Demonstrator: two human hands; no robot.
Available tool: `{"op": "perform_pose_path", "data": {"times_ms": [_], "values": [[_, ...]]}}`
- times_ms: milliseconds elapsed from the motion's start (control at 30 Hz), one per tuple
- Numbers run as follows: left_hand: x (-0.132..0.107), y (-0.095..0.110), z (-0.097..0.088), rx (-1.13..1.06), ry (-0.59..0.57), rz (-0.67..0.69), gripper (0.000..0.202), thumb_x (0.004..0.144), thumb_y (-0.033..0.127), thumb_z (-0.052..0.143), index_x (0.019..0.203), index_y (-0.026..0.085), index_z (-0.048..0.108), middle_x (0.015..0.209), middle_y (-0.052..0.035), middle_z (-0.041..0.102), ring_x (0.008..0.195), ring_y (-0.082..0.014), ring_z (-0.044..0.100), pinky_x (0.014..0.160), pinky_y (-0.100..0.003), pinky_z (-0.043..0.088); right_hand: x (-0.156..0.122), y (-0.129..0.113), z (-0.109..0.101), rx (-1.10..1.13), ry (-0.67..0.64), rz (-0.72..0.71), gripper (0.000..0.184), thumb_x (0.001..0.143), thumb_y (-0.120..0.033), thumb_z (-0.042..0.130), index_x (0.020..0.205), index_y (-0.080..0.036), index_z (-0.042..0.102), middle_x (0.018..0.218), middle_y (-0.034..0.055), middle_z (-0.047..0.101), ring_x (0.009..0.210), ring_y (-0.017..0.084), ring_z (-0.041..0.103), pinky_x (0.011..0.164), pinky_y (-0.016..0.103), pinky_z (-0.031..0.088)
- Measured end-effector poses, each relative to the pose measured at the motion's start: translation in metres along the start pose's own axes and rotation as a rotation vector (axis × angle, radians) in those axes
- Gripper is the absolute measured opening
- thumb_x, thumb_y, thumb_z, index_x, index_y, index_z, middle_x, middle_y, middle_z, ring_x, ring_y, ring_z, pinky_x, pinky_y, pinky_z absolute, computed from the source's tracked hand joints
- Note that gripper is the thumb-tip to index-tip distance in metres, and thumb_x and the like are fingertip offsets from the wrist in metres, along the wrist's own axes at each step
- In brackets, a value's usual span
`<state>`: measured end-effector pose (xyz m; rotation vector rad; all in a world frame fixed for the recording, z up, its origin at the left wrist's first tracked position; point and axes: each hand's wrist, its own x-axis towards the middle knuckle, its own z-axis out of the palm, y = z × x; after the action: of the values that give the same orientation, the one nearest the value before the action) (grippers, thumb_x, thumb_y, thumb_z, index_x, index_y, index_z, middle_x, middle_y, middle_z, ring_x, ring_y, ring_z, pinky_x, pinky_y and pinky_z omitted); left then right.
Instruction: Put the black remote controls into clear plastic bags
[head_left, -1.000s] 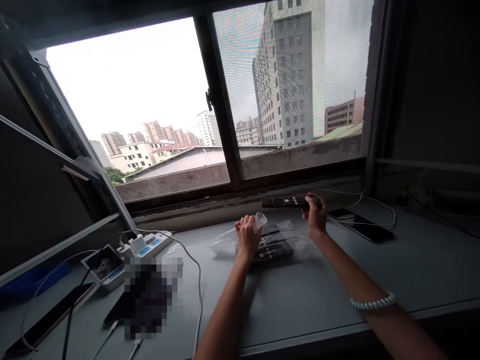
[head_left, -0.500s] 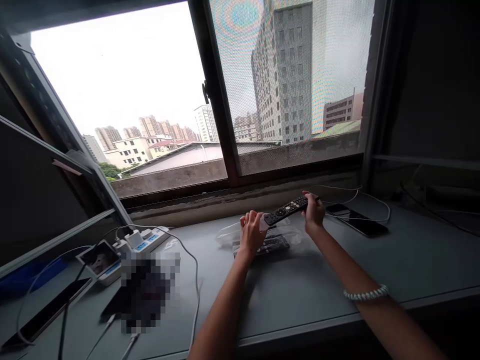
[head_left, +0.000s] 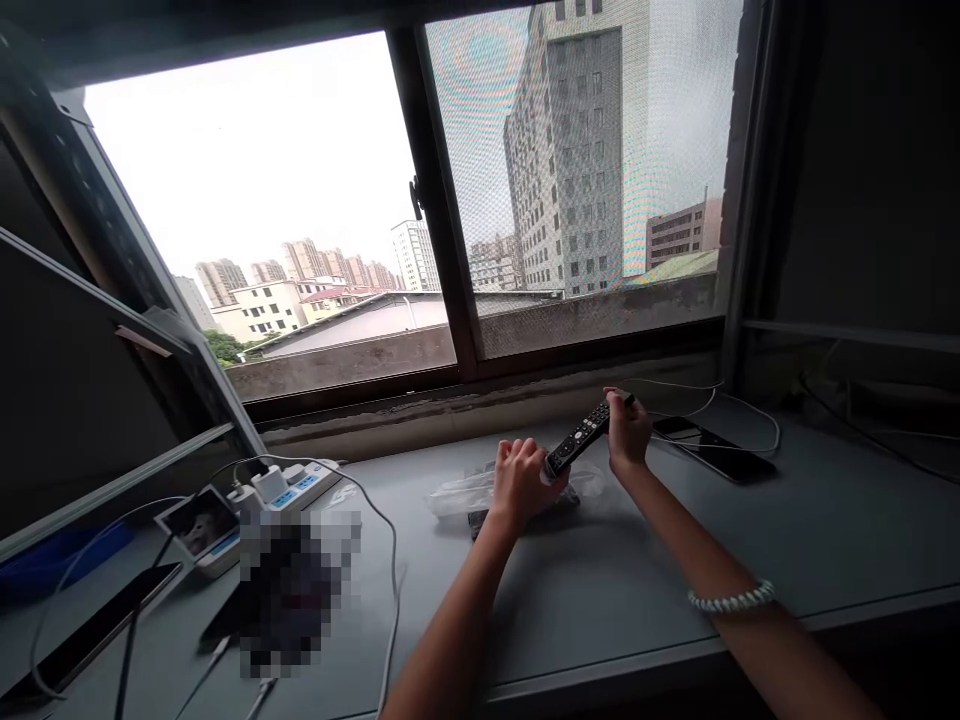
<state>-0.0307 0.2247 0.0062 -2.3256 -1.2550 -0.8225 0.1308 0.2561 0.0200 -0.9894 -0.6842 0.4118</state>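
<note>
A black remote control (head_left: 579, 436) is held slanted above the desk, its buttons facing up. My right hand (head_left: 628, 432) is closed around its upper right end. My left hand (head_left: 519, 478) is closed at its lower left end, with the fingertips partly hidden. Under and behind my left hand lies a clear plastic bag (head_left: 454, 498), crumpled on the desk. A dark object (head_left: 478, 522) shows at the bag beneath my left wrist, mostly covered by the hand.
A dark phone (head_left: 720, 450) with a white cable lies right of my hands. On the left are a power strip (head_left: 319, 480) with plugs, a small framed screen (head_left: 197, 522), a long dark device (head_left: 112, 615), a blurred-out item and several cables. A window stands behind the grey desk (head_left: 600, 620).
The remote control has tilted more steeply, its lower left end moving right and down. My left hand has shifted right with it, while my right hand stays nearly in place.
</note>
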Motion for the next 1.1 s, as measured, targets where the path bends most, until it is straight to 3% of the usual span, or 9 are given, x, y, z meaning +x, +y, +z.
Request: {"op": "perform_pose_path", "data": {"times_ms": [133, 400, 600, 833, 1000, 1100], "values": [[0.000, 0.001, -0.001, 0.019, -0.025, -0.022, 0.028, 0.078, 0.045, 0.052, 0.072, 0.019, 0.059, 0.081, -0.0055, 0.057, 0.080, -0.0188, 0.052, 0.084, -0.036, 0.033, -0.007, -0.010, 0.001, 0.004, -0.045, -0.027, 0.026, 0.070, -0.038, 0.054, 0.081, -0.016, 0.060, 0.059, -0.0015, 0.046, 0.050, 0.010, 0.037, 0.046, 0.023, 0.029], [0.001, -0.008, -0.002, 0.041, -0.028, -0.155, 0.023, 0.071, 0.040, 0.062, 0.076, 0.018, 0.054, 0.088, -0.0046, 0.056, 0.082, -0.0194, 0.052, 0.082, -0.035, 0.034, -0.016, -0.005, 0.006, 0.108, -0.391, -0.030, 0.028, 0.077, -0.044, 0.040, 0.069, -0.020, 0.051, 0.055, -0.0035, 0.039, 0.040, 0.009, 0.035, 0.035, 0.022, 0.026], [0.001, -0.016, -0.004, 0.042, -0.025, -0.220, 0.021, 0.071, 0.037, 0.063, 0.075, 0.019, 0.052, 0.085, -0.0035, 0.056, 0.081, -0.0190, 0.054, 0.082, -0.035, 0.034, -0.025, 0.002, 0.010, 0.017, -0.720, 0.056, 0.019, 0.073, -0.038, 0.047, 0.079, -0.020, 0.052, 0.054, -0.0051, 0.045, 0.039, 0.009, 0.043, 0.032, 0.019, 0.031], [0.001, -0.023, -0.004, 0.055, 0.015, -0.242, 0.018, 0.075, 0.036, 0.059, 0.078, 0.020, 0.051, 0.086, -0.0040, 0.056, 0.081, -0.0192, 0.054, 0.082, -0.034, 0.032, -0.035, 0.000, 0.014, -0.009, -0.975, 0.137, 0.025, 0.068, -0.033, 0.055, 0.088, -0.019, 0.061, 0.061, -0.0031, 0.052, 0.048, 0.010, 0.050, 0.031, 0.016, 0.037], [0.002, -0.022, -0.008, 0.050, 0.063, -0.238, 0.010, 0.079, 0.029, 0.056, 0.083, 0.021, 0.052, 0.086, -0.0032, 0.056, 0.084, -0.0189, 0.053, 0.083, -0.035, 0.029, -0.039, -0.006, 0.014, 0.012, -1.044, 0.154, 0.031, 0.067, -0.034, 0.061, 0.093, -0.018, 0.065, 0.072, 0.0009, 0.058, 0.056, 0.010, 0.053, 0.033, 0.014, 0.039], [0.003, -0.021, -0.011, 0.025, 0.085, -0.219, 0.009, 0.079, 0.027, 0.056, 0.086, 0.021, 0.052, 0.088, -0.0023, 0.057, 0.086, -0.0181, 0.053, 0.083, -0.034, 0.028, -0.042, -0.008, 0.015, 0.030, -1.009, 0.182, 0.028, 0.067, -0.034, 0.061, 0.091, -0.019, 0.062, 0.076, 0.0006, 0.058, 0.062, 0.012, 0.056, 0.034, 0.015, 0.043]]}}
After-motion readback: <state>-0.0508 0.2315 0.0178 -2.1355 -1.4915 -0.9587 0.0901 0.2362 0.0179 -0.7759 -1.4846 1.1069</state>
